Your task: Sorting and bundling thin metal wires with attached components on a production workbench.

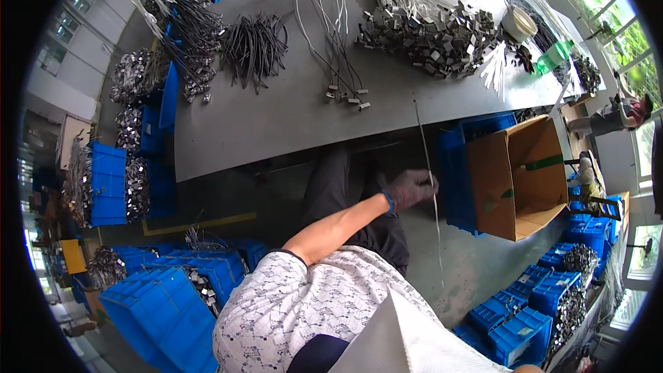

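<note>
My left hand (409, 189), in a dark, stained glove with a blue band at the wrist, is closed over my lap, in front of the table edge. Between its fingertips runs a long, thin, pale wire (438, 228). One end rises toward the table edge; the other hangs down over the floor. Beyond the hand, several loose wires with small metal blocks (347, 97) lie on the grey table (235, 128). My right hand does not show; white cloth (394, 335) fills part of the lower edge.
A big pile of metal blocks (431, 38) with wires covers the table's far right, near white strips (494, 69) and a green bottle (554, 57). Dark wires (254, 48) lie left. An open cardboard box (492, 183) stands right, beside blue crates (456, 186). More blue crates (162, 314) stand lower left.
</note>
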A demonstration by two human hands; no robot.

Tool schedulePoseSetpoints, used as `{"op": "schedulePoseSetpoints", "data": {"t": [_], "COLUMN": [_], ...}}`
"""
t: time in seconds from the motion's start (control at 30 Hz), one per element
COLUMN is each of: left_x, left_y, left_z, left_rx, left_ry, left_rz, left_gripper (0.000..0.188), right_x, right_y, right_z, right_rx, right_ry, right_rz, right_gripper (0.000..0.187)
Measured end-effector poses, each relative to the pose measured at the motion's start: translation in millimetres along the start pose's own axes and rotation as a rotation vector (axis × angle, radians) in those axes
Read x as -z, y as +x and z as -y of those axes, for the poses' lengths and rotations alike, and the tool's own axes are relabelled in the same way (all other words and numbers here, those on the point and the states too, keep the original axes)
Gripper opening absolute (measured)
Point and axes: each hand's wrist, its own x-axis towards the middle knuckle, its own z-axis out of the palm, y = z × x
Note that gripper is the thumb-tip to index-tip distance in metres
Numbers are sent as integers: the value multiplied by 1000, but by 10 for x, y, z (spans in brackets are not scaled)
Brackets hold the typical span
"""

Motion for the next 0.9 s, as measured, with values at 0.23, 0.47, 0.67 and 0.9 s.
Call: {"op": "schedulePoseSetpoints", "data": {"t": [0.23,0.47,0.67,0.9], "left_x": [546,1279,907,1000], "left_y": [-41,144,170,93], "left_z": [-1139,-793,-70,77], "left_rx": [-32,-378,38,-2], "left_ry": [-911,-894,-347,-290], "left_rz": [-308,-857,-536,-480], "left_gripper": [29,23,18,21], "right_x": [137,667,1817,3197], "right_y": [907,1148,2047,2742], "right_z": [181,789,2367,4428], "right_rx": [-166,-45,570,724], "right_ry": [-149,-197,149,851], "right_rz": [5,-30,-599,-890], "right_gripper": [29,27,27,38]}}
